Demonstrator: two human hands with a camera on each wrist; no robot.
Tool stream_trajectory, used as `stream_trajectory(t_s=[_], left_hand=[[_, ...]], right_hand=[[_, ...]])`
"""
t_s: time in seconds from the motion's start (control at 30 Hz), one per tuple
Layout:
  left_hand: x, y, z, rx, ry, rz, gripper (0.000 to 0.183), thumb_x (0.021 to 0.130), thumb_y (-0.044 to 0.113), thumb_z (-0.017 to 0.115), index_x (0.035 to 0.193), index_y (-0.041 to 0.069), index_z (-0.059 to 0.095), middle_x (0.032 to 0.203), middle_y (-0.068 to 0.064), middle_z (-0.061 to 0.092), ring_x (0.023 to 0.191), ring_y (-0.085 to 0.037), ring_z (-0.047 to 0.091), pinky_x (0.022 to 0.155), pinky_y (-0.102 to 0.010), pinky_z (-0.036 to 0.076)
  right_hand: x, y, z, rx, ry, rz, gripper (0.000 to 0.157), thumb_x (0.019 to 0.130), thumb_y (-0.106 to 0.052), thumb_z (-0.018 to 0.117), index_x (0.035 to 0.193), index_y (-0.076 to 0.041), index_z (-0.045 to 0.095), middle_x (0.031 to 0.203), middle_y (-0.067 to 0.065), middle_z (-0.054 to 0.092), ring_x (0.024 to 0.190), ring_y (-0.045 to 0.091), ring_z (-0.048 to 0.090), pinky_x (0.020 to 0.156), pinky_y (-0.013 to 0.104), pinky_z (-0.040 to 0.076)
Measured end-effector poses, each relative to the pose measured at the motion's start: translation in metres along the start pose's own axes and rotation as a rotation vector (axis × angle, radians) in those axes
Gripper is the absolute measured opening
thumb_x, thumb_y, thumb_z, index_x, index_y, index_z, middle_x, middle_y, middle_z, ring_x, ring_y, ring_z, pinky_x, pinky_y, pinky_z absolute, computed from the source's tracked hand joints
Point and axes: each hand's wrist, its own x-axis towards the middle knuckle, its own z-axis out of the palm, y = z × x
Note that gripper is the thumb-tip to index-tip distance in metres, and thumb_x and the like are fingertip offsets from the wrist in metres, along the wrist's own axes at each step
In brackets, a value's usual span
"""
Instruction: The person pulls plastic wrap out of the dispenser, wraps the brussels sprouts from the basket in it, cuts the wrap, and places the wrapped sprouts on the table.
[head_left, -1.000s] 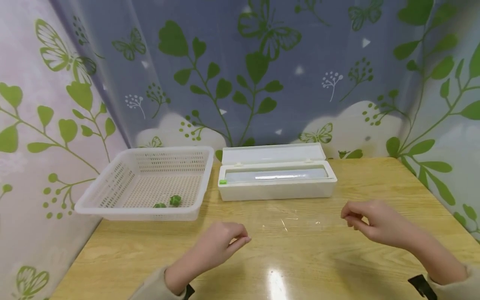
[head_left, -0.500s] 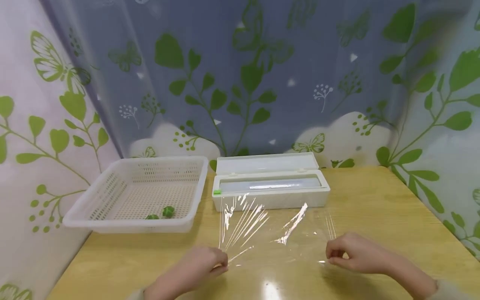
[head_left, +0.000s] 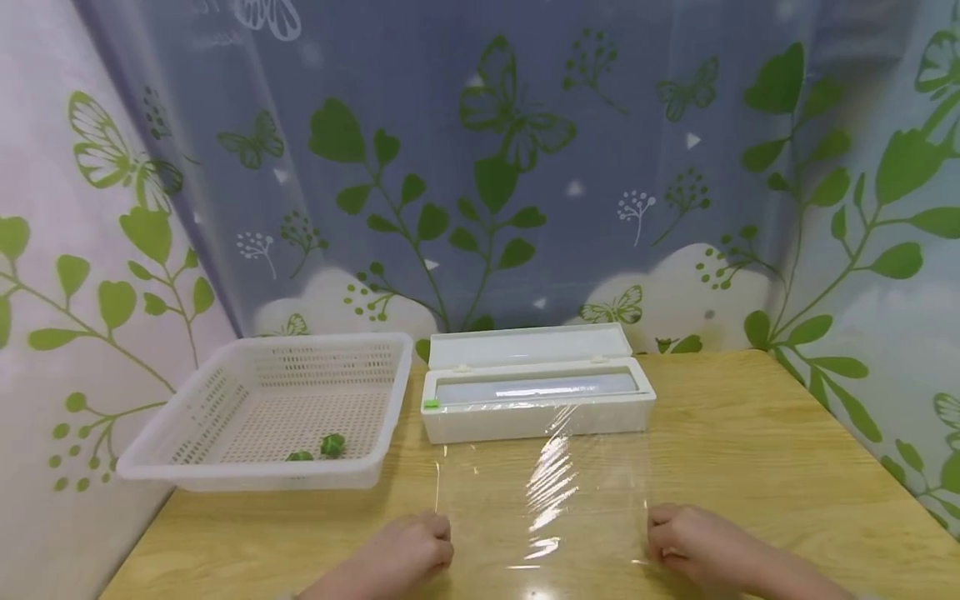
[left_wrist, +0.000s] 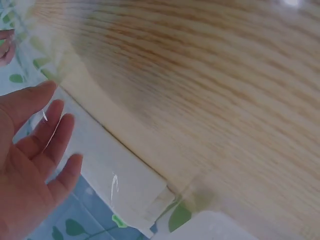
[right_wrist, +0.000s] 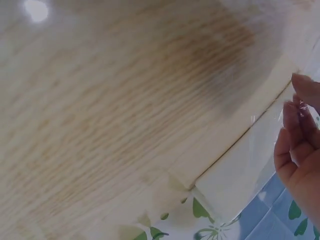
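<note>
A clear sheet of plastic wrap (head_left: 487, 500) stretches from the white wrap dispenser box (head_left: 540, 423) toward me, with bright creases down its middle. My left hand (head_left: 411, 546) pinches its near left corner, and my right hand (head_left: 693, 540) pinches the near right corner. The box's lid (head_left: 528, 346) stands open at the back, and the wrap roll (head_left: 536, 388) shows inside. In the left wrist view the left hand (left_wrist: 37, 160) has its thumb close to bent fingers. Film glints at the fingertips of the right hand (right_wrist: 302, 137) in the right wrist view.
A white perforated basket (head_left: 258, 471) stands left of the box, with two small green round items (head_left: 333, 445) near its front wall. A bright green piece (head_left: 431, 403) sits at the box's left front corner. Patterned curtains (head_left: 390, 208) surround the wooden table (head_left: 735, 450).
Both hands have drawn nearer to me, pulling more wrap from the box. The sheet now lies smoother and longer between them. The head view has tilted up slightly.
</note>
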Motion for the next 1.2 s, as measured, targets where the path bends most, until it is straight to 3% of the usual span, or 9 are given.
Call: stream_trajectory(t_s=[0.07,0.13,0.33,0.53,0.77,0.97,1.2], left_hand=[[-0.001,0.000,0.003,0.066,0.028,0.012,0.016,0.071,0.018,0.068,0.061,0.023,0.057,0.064,0.012,0.039,0.057,-0.001,0.037,0.049,-0.011,0.023],[-0.002,0.001,0.003,0.087,-0.006,0.008,0.018,0.072,0.018,0.066,0.061,0.023,0.054,0.062,0.012,0.036,0.054,-0.002,0.034,0.048,-0.013,0.021],[0.000,0.002,0.001,0.002,-0.194,-0.043,0.015,0.078,0.008,0.057,0.070,0.020,0.054,0.061,0.012,0.035,0.051,-0.001,0.030,0.047,-0.012,0.026],[0.002,0.001,0.007,-0.037,-0.225,-0.046,0.022,0.079,0.009,0.055,0.064,0.020,0.046,0.057,0.012,0.029,0.049,-0.002,0.024,0.044,-0.012,0.022],[0.004,0.002,0.011,0.049,-0.231,-0.009,0.018,0.076,0.014,0.059,0.063,0.024,0.052,0.059,0.015,0.040,0.053,-0.001,0.031,0.051,-0.014,0.026],[0.005,0.006,0.008,0.070,-0.224,0.001,0.020,0.074,0.008,0.060,0.062,0.021,0.051,0.057,0.011,0.038,0.049,-0.002,0.029,0.046,-0.013,0.024],[0.004,0.009,0.007,0.061,-0.260,-0.049,0.016,0.078,0.009,0.059,0.067,0.019,0.052,0.055,0.010,0.039,0.046,-0.002,0.031,0.041,-0.015,0.027]], right_hand=[[0.001,-0.002,0.001,0.003,-0.031,0.027,0.032,0.057,0.007,0.068,0.067,-0.020,0.054,0.071,-0.015,0.044,0.062,-0.005,0.043,0.053,0.005,0.033],[0.001,-0.005,0.001,0.010,-0.067,0.067,0.030,0.062,0.007,0.066,0.069,-0.020,0.053,0.070,-0.016,0.042,0.062,-0.005,0.040,0.052,0.007,0.033],[-0.001,-0.011,0.000,0.049,-0.184,0.188,0.027,0.075,0.003,0.060,0.070,-0.020,0.046,0.067,-0.018,0.034,0.058,-0.003,0.032,0.050,0.012,0.031],[-0.002,-0.009,-0.001,0.114,-0.263,0.243,0.027,0.079,0.001,0.057,0.069,-0.021,0.043,0.066,-0.018,0.031,0.056,-0.003,0.030,0.048,0.014,0.032],[-0.003,-0.003,0.001,0.177,-0.302,0.229,0.025,0.081,0.000,0.057,0.073,-0.021,0.047,0.069,-0.019,0.036,0.058,-0.004,0.032,0.049,0.014,0.034],[-0.005,-0.003,0.004,0.107,-0.228,0.144,0.027,0.075,0.003,0.060,0.070,-0.021,0.047,0.068,-0.019,0.036,0.058,-0.005,0.033,0.050,0.009,0.030],[-0.006,-0.003,0.002,0.135,-0.264,0.160,0.027,0.076,0.007,0.057,0.071,-0.018,0.046,0.068,-0.017,0.034,0.059,-0.004,0.033,0.050,0.011,0.032]])
